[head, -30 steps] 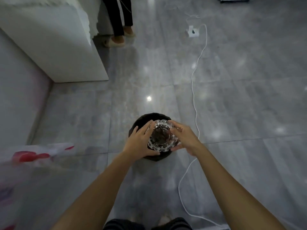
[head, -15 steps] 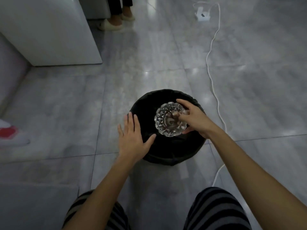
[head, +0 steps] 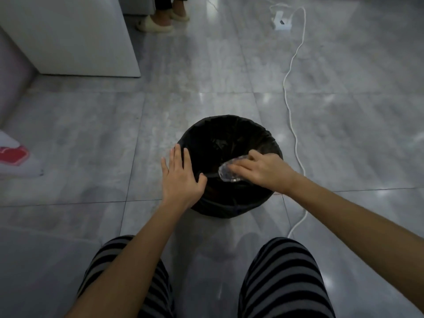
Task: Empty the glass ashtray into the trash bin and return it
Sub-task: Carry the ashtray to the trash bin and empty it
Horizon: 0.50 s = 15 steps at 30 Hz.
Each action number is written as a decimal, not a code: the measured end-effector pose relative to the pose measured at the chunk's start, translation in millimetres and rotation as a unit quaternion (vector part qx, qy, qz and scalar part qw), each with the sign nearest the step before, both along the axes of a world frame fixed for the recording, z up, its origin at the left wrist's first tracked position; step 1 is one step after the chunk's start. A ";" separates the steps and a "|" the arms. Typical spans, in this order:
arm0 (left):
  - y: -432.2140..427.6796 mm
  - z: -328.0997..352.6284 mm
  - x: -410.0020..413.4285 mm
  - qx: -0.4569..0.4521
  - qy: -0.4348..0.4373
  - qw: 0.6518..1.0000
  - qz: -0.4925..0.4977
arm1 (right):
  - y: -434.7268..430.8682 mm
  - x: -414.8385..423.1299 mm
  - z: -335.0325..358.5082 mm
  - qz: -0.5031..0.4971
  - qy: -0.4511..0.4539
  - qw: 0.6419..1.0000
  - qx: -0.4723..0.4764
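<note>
A round trash bin point(head: 229, 131) lined with a black bag stands on the grey tiled floor in front of my knees. My right hand point(head: 266, 172) holds the glass ashtray point(head: 226, 172) tipped on its side over the bin's opening; only its left part shows past my fingers, and it looks blurred. My left hand point(head: 180, 177) rests flat on the bin's left rim with fingers spread and nothing in it. What is inside the dark bin cannot be made out.
A white cable point(head: 292, 115) runs along the floor right of the bin to a power strip point(head: 281, 21). A white cabinet point(head: 68, 35) stands at the back left. Another person's slippered feet point(head: 160, 21) are beyond it. A white and red thing point(head: 13, 157) lies at the left edge.
My left hand let go of the ashtray and settled on the bin's rim. My right hand turned the ashtray from upright onto its side over the bin. The view dropped closer to the bin.
</note>
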State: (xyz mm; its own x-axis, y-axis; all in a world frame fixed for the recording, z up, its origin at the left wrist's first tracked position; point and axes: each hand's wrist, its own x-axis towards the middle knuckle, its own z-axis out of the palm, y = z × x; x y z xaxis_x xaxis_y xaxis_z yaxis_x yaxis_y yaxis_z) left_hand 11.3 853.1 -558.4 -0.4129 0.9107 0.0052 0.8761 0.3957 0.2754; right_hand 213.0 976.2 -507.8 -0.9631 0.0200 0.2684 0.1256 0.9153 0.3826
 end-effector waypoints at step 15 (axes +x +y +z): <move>6.6 3.3 5.8 -0.025 -0.004 1.000 0.013 | -7.1 32.1 12.8 -0.001 -0.096 0.995 -0.017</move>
